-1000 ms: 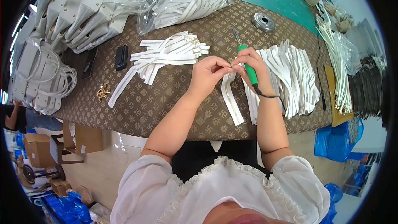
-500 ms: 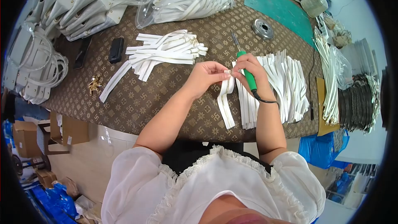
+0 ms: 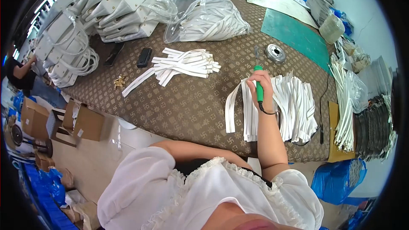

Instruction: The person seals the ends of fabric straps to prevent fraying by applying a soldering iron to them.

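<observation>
My right hand (image 3: 265, 86) is closed around the green handle of a soldering iron (image 3: 259, 93), its metal tip pointing away from me and its black cord running down past the wrist. Under and beside this hand lies a thick row of white zipper strips (image 3: 294, 106) with gold-coloured teeth. One white zipper strip (image 3: 230, 113) curves out at the row's left side, flat on the table. My left forearm (image 3: 204, 150) crosses in front of my body at the table edge, and the left hand itself is hidden. Farther left is a looser heap of white zipper strips (image 3: 187, 66).
On the patterned tablecloth (image 3: 183, 106) are a round metal dish (image 3: 275, 53), a black case (image 3: 144, 57) and small gold pieces (image 3: 120, 81). A clear bag of strips (image 3: 208, 21), white bags (image 3: 115, 8) and a green mat (image 3: 296, 34) lie farther back. Another person (image 3: 21, 74) is at far left.
My left hand has let go of the zipper strip and drawn back out of sight near my body. The strip now lies on the table. My right hand keeps hold of the soldering iron.
</observation>
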Demonstrator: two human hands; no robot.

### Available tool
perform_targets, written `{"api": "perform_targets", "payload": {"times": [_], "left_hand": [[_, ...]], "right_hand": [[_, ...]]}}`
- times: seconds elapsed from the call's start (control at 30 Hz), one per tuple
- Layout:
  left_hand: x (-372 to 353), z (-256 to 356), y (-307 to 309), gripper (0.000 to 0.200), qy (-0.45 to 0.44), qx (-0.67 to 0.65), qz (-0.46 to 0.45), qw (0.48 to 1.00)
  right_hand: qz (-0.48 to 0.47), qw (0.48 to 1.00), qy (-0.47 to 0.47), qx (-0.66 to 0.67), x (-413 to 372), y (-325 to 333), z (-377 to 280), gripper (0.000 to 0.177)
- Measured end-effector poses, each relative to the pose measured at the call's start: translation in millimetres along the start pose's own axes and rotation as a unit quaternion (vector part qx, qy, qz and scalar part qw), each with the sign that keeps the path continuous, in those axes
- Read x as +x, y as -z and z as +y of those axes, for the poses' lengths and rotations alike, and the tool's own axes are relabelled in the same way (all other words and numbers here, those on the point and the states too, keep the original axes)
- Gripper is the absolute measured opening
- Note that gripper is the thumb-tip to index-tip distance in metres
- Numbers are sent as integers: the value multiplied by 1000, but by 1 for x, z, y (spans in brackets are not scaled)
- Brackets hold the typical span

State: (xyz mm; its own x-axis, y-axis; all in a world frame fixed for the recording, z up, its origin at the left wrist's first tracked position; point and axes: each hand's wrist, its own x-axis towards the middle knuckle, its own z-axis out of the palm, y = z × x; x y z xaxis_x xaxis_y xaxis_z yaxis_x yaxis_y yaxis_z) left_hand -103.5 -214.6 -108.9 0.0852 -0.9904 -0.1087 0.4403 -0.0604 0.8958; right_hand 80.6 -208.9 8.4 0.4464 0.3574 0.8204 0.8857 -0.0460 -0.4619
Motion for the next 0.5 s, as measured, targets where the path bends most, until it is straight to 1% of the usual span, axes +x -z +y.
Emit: {"api": "perform_targets", "payload": {"times": [0.03,0.07,0.13,0.17,0.2,0.27,0.4,0.5], "left_hand": [[4,-23,11,34,1,2,2,1000],[-3,-31,12,31,11,-39,43,998],[-12,-35,11,27,25,-121,127,984],[-10,-31,10,27,23,-121,130,984],[-6,-26,8,28,-28,-55,121,991],[-2,-18,5,32,-122,80,101,984],[5,-22,-3,32,-116,83,115,983],[15,-18,-11,32,-116,84,125,982]], "right_hand": [[1,1000,-1,7,-1,-1,0,14],[0,1000,-1,14,-2,-1,0,14],[-2,1000,0,24,-2,-2,-1,14],[1,1000,0,29,-2,-2,-3,14],[4,999,0,35,-2,-1,-4,14],[10,999,2,43,-1,0,-4,14],[20,997,-1,68,-3,-3,-2,15],[21,998,8,61,-4,-2,1,13]]}}
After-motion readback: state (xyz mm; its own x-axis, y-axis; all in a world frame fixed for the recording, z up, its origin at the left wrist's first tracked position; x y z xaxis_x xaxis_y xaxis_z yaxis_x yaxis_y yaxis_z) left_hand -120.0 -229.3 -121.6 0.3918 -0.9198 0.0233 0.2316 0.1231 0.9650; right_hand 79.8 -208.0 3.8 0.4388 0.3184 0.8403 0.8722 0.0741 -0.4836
